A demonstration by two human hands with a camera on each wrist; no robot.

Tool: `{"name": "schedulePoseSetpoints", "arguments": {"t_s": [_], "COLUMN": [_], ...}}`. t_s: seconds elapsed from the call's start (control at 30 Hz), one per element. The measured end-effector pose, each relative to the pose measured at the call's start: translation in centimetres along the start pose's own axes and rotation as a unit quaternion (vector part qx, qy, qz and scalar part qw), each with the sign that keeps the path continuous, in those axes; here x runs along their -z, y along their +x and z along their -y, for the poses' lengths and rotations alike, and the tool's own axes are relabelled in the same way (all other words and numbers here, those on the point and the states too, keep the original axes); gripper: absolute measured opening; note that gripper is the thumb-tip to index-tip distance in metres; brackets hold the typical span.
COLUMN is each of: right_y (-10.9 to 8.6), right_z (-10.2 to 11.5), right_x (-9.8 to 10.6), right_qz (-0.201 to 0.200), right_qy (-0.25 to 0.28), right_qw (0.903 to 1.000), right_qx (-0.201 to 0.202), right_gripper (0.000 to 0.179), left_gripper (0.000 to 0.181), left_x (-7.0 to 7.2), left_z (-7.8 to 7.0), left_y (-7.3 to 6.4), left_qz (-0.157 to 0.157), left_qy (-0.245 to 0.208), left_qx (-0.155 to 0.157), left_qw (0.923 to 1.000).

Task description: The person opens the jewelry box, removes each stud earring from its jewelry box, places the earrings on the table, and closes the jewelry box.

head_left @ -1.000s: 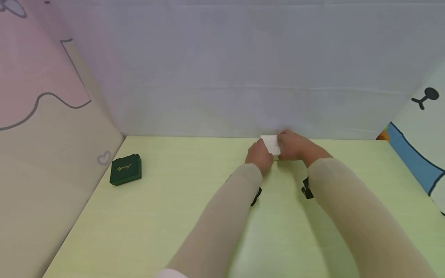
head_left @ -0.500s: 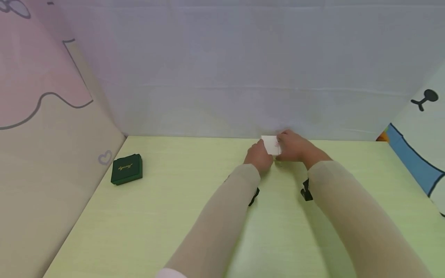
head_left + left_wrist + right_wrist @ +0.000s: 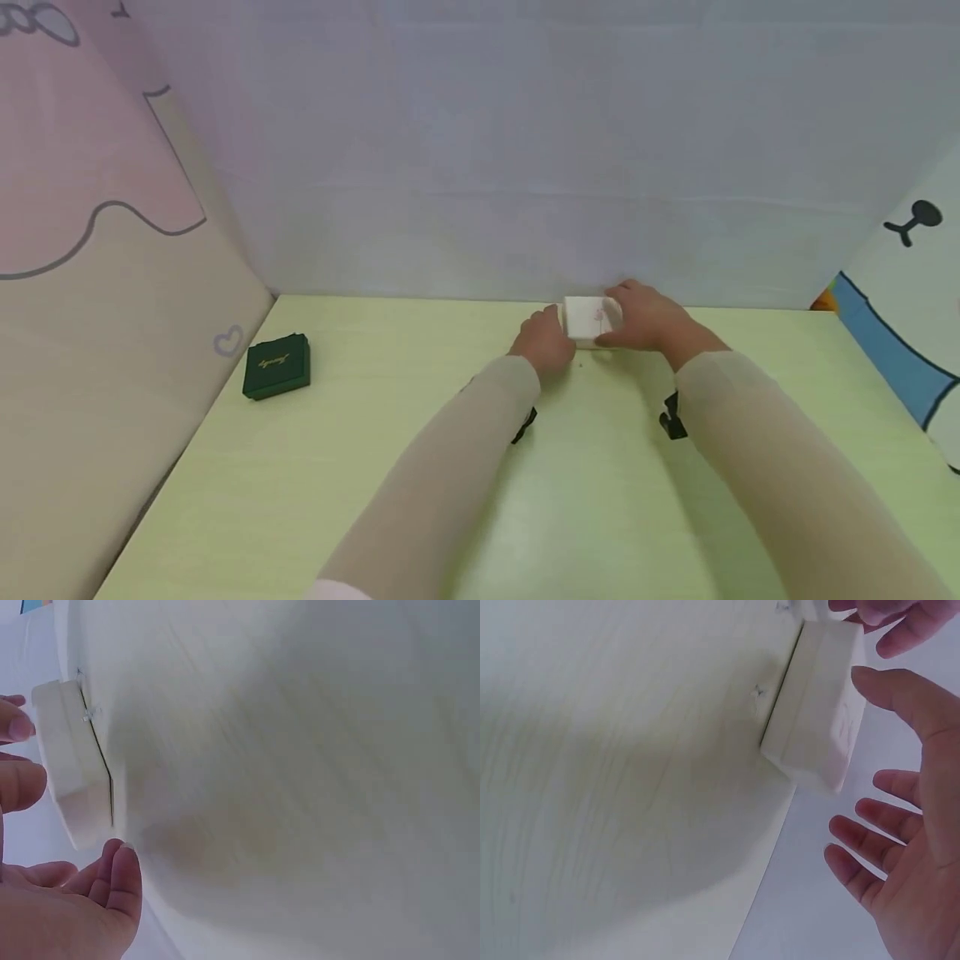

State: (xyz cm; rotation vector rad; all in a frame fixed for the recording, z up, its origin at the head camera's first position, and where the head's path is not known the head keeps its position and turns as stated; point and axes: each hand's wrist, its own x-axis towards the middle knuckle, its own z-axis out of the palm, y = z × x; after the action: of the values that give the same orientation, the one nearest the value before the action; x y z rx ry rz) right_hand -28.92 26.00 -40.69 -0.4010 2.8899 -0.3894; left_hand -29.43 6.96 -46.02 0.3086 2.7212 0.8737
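A small white box (image 3: 588,318) with reddish print on its top sits near the table's back edge. Beside its left end is my left hand (image 3: 543,343); in the left wrist view its loosely bent fingers (image 3: 124,881) hold nothing, just off the box. My right hand (image 3: 648,321) is at the box's right end, fingers spread. In the right wrist view its thumb (image 3: 885,686) is at the box's upper edge; whether it touches, I cannot tell. Two tiny shiny pieces, one of them a small clear bit (image 3: 757,692), lie on the table along the box's front.
A dark green box (image 3: 276,367) with gold lettering stands at the table's left side. A pale fabric wall (image 3: 480,167) rises behind the table (image 3: 420,400). Printed panels flank it, the left one (image 3: 112,350) with a pink pattern.
Both hands have loosened from the white box. The left hand has moved left, the right slightly right, and more of the box's top and front now shows. The green box stays put.
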Motion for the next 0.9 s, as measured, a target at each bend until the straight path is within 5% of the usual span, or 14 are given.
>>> {"name": "schedulePoseSetpoints", "arguments": {"t_s": [0.27, 0.43, 0.67, 0.9], "right_y": [-0.3, -0.6, -1.4, -2.0], "right_z": [1.3, 3.8, 9.6, 15.4], "right_x": [-0.6, -1.9, -4.4, -7.4], "right_qz": [-0.033, -0.063, -0.089, -0.081], "right_qy": [0.015, 0.041, 0.093, 0.135], "right_qw": [0.9992, 0.9971, 0.9911, 0.9851], "right_qx": [-0.019, -0.009, 0.032, 0.068], "right_gripper": [0.090, 0.093, 0.090, 0.085], "left_gripper": [0.075, 0.074, 0.073, 0.073], "left_x": [6.0, 9.6, 13.9, 17.2], "left_z": [2.7, 6.7, 13.5, 19.2], "left_y": [-2.3, -5.8, -11.8, -16.0], "left_qz": [0.057, 0.060, 0.000, -0.048], "left_qy": [0.040, 0.073, 0.183, 0.235], "left_qx": [-0.054, -0.087, -0.116, -0.083], "left_qw": [0.9961, 0.9917, 0.9763, 0.9673]}}
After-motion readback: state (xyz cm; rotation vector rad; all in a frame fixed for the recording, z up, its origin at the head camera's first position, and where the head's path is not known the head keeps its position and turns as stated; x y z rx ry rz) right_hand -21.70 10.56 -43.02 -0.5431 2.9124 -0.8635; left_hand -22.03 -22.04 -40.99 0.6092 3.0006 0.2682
